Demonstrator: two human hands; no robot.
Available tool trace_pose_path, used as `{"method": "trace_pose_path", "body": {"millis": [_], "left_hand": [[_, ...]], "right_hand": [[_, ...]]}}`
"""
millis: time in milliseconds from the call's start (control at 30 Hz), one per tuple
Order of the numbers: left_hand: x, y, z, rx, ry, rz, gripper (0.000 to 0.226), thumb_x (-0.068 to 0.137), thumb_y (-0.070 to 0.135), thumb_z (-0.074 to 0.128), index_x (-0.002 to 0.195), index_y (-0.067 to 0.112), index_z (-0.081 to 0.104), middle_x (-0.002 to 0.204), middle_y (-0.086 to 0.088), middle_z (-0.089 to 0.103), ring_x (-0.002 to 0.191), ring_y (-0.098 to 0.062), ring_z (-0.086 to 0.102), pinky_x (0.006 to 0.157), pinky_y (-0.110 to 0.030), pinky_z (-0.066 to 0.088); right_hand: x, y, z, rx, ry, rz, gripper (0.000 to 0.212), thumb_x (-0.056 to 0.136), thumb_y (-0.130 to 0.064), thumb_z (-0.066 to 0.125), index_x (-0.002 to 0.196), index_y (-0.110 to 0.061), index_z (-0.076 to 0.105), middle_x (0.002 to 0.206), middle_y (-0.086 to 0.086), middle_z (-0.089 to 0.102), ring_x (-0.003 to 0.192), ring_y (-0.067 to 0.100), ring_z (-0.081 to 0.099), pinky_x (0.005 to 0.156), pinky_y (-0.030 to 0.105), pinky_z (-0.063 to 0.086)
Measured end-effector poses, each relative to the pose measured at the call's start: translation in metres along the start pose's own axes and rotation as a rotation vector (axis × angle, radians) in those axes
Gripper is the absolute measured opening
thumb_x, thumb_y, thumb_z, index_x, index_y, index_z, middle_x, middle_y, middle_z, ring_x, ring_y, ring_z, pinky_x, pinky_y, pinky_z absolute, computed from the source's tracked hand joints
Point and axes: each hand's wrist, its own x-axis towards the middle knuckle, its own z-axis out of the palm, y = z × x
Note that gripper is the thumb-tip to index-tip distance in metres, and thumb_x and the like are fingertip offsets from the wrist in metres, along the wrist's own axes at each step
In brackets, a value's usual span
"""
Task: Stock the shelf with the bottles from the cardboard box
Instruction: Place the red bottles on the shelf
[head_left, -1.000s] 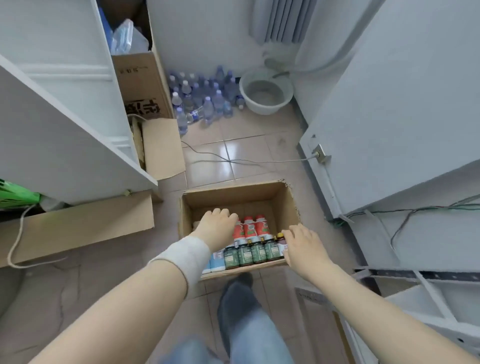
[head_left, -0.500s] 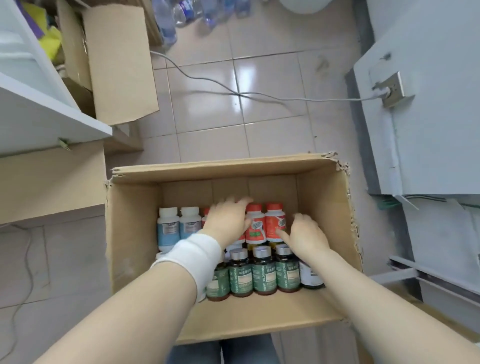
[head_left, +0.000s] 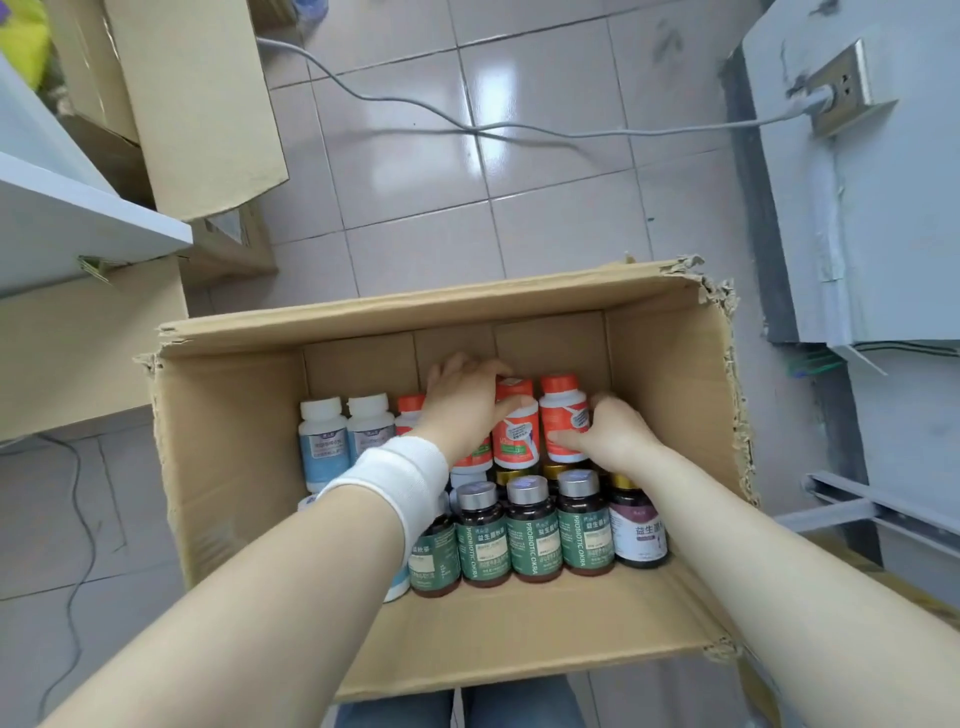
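Now both hands are down inside the cardboard box (head_left: 670, 395). A moment ago they only lay on top of the bottles. The left hand (head_left: 462, 405) has since curled its fingers and thumb round the middle orange bottle (head_left: 514, 436). The right hand (head_left: 613, 436) is clamped on the last orange bottle (head_left: 563, 410), with its thumb pressed on the label. Both bottles are in the back row of the box. I cannot tell if they have left the bottom yet. I think the grab is done and the lift comes next, so two bottles are about to go to the shelf (head_left: 78, 218). Hardly any stocking looks done, since the box has many bottles in it.

Beside the held bottles, toward the left wall of the box, stand the white-topped bottles (head_left: 322, 441). In front of them, nearer the person, stands a row of green-label bottles (head_left: 530, 535) and one purple-label bottle (head_left: 639, 525). These stand close together, so a knock could tip one over.

The shelf is past the left side of the box. A second box (head_left: 197, 104) stands beyond the far left corner. A grey cable (head_left: 467, 124) lies across the floor behind the box and runs to a wall socket (head_left: 841, 88). It could catch a foot.
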Motion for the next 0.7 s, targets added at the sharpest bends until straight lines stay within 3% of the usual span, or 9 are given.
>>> {"method": "trace_pose_path", "body": {"millis": [167,267,333,433,533,633,700], "left_hand": [[-0.027,0.003,-0.016,-0.190,0.204,0.048,0.044,0.086,0.039,0.059,0.125,0.020,0.053,0.123,-0.004,0.057,0.118,-0.024,0.044,0.096,-0.032,0.029],[-0.057,0.008,-0.039,-0.487,0.308,0.052,0.038,0.086,0.027,0.063,0.122,0.018,0.052,0.120,-0.003,0.055,0.107,-0.013,0.052,0.088,-0.014,0.035],[-0.084,0.014,-0.059,-0.615,0.380,0.083,0.034,0.086,0.022,0.064,0.117,0.022,0.051,0.115,0.005,0.051,0.101,-0.003,0.050,0.082,-0.002,0.036],[-0.127,0.025,-0.087,-0.777,0.456,0.104,0.034,0.085,0.021,0.066,0.112,0.030,0.049,0.115,0.007,0.053,0.102,-0.005,0.055,0.082,-0.008,0.045],[-0.170,0.040,-0.115,-0.898,0.476,0.098,0.032,0.084,0.026,0.066,0.112,0.031,0.051,0.115,0.006,0.057,0.103,-0.006,0.055,0.079,-0.009,0.046],[-0.212,0.054,-0.136,-1.013,0.422,0.145,0.019,0.086,0.030,0.062,0.104,0.029,0.055,0.102,0.009,0.061,0.098,-0.010,0.058,0.070,-0.008,0.047],[-0.240,0.063,-0.148,-1.114,0.334,0.187,0.012,0.088,0.034,0.058,0.099,0.032,0.054,0.100,0.005,0.063,0.097,-0.015,0.061,0.073,-0.018,0.050]], "right_hand": [[-0.023,-0.006,-0.013,0.097,0.136,-0.020,0.059,0.072,-0.029,0.077,0.118,-0.004,0.048,0.118,0.014,0.062,0.109,0.029,0.058,0.084,0.031,0.043],[-0.050,-0.012,-0.022,0.186,0.194,-0.054,0.064,0.070,-0.030,0.079,0.121,-0.008,0.046,0.118,0.008,0.061,0.108,0.025,0.058,0.089,0.034,0.044],[-0.076,-0.015,-0.029,0.238,0.247,-0.084,0.063,0.068,-0.033,0.079,0.119,-0.013,0.047,0.112,0.001,0.059,0.100,0.019,0.058,0.084,0.033,0.045],[-0.125,-0.018,-0.034,0.355,0.328,-0.107,0.061,0.067,-0.033,0.080,0.114,-0.019,0.044,0.105,-0.006,0.052,0.094,0.012,0.052,0.078,0.029,0.040],[-0.184,-0.023,-0.031,0.514,0.367,-0.121,0.064,0.067,-0.030,0.081,0.116,-0.020,0.041,0.109,-0.004,0.050,0.098,0.012,0.050,0.086,0.031,0.041],[-0.249,-0.027,-0.018,0.591,0.407,-0.126,0.069,0.070,-0.034,0.078,0.125,-0.019,0.040,0.110,-0.006,0.048,0.099,0.012,0.050,0.086,0.030,0.040],[-0.294,-0.029,-0.004,0.669,0.397,-0.139,0.063,0.073,-0.036,0.075,0.125,-0.020,0.042,0.110,-0.007,0.052,0.097,0.011,0.053,0.082,0.028,0.043]]}}
